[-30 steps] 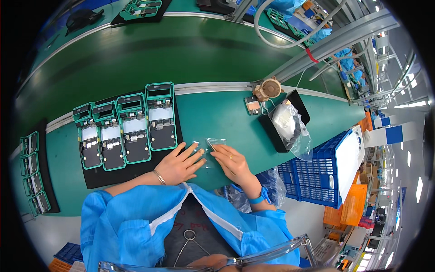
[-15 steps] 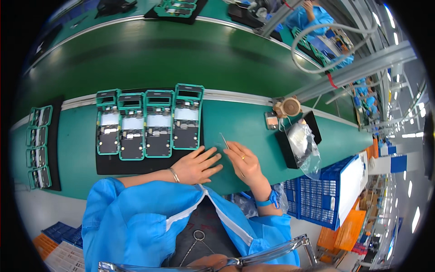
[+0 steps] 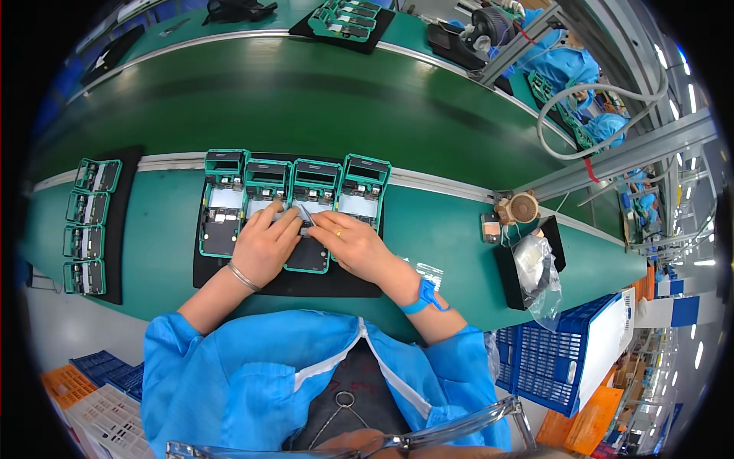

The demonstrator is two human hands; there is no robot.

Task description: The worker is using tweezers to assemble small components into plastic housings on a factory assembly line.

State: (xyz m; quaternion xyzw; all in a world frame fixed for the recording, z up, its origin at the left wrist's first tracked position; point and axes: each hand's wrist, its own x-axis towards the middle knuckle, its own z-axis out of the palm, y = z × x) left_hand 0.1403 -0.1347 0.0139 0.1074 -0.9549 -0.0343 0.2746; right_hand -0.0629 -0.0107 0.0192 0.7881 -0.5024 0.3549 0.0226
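Four green-framed device assemblies with dark boards and white panels stand in a row on a black mat [image 3: 336,288]: the leftmost assembly [image 3: 222,229], a second assembly [image 3: 267,177], a third assembly [image 3: 307,257] and the rightmost assembly [image 3: 359,203]. My left hand [image 3: 264,249] bends its fingers over the second and third ones, closed at the fingertips; what they pinch, if anything, is hidden. From the right, my right hand [image 3: 353,243] grips thin metal tweezers [image 3: 305,213], their tip over the third assembly beside my left fingertips.
Another mat with similar green frames [image 3: 92,206] lies at the left. On the right are a black box [image 3: 511,279] with a clear plastic bag [image 3: 537,268], a round tan device [image 3: 523,206] and a small bag [image 3: 430,273]. A blue crate [image 3: 547,367] stands beyond the table edge.
Both hands have moved from the bare table right of the mat, left and forward onto the middle assemblies. The tweezers have travelled with my right hand. The view has shifted slightly.
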